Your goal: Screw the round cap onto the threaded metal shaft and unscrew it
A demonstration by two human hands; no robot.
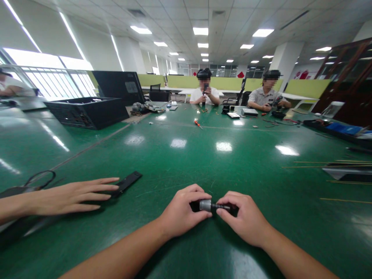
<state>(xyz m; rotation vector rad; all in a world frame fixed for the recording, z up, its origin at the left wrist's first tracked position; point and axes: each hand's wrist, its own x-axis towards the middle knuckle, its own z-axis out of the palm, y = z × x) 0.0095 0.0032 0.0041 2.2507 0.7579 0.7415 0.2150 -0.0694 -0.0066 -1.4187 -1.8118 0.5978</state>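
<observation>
My left hand (pixel 186 211) is closed around a short silver metal cylinder (pixel 205 205), thumb below and fingers above. A dark ribbed shaft (pixel 222 207) lies in line with the cylinder's right end. Thumb and fingers of my right hand (pixel 247 217) pinch this shaft, and its far end is partly hidden in the palm. Whether cylinder and shaft are joined or just touching, I cannot tell. Both hands are low over the green table (pixel 180 164).
At the left, another person's hand (pixel 72 195) spreads over a flat black bar (pixel 128 183). An orange screwdriver (pixel 198 124) lies farther off. A black computer case (pixel 87 110) stands back left. Thin yellow rods (pixel 345 200) lie at the right. Two people sit across the table.
</observation>
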